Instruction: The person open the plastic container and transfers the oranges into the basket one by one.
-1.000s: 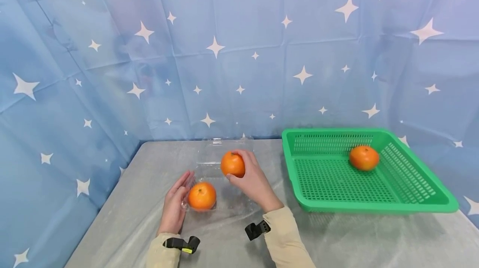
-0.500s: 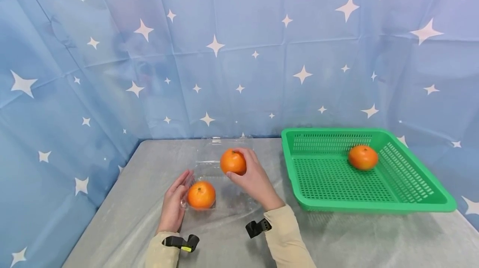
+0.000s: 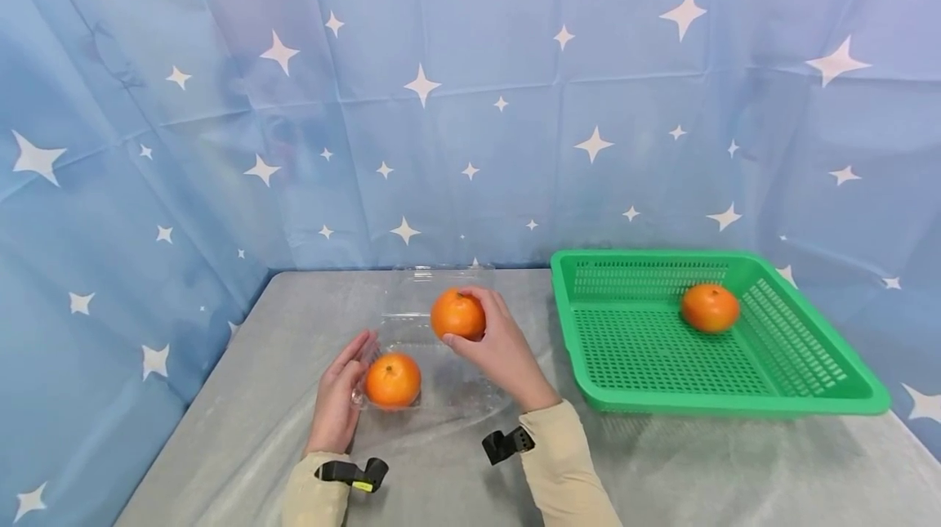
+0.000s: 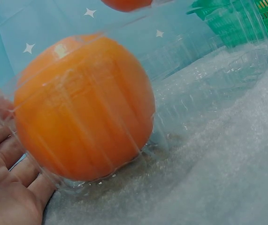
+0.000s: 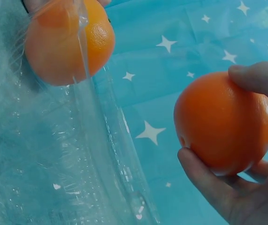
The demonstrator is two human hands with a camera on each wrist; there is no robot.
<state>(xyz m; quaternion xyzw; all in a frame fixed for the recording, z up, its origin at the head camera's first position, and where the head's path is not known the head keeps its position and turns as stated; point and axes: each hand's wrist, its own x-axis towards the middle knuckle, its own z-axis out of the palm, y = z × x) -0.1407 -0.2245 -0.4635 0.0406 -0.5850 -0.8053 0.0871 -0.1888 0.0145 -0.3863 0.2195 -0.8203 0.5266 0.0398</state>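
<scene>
So, right hand (image 3: pixel 503 355): you've got orange 1 (image 3: pixel 457 314) gripped, probably over the open clamshell (image 3: pixel 463 384); depth is hard to read.
Orange 2 (image 3: pixel 393 381): sits in the clamshell's left end.
Left hand (image 3: pixel 336 404): unclenched, lying along that end.
Handling: the clamshell likely flexes, so brace, don't squeeze; hold orange 1 clear of orange 2.

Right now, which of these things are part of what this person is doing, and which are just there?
Part of the job:
first orange, in the right hand
second orange, inside the clear plastic clamshell, left hand at its side
green slotted basket with the third orange, probably

Just around:
star-print blue curtain
grey tablecloth
black wrist cameras
</scene>
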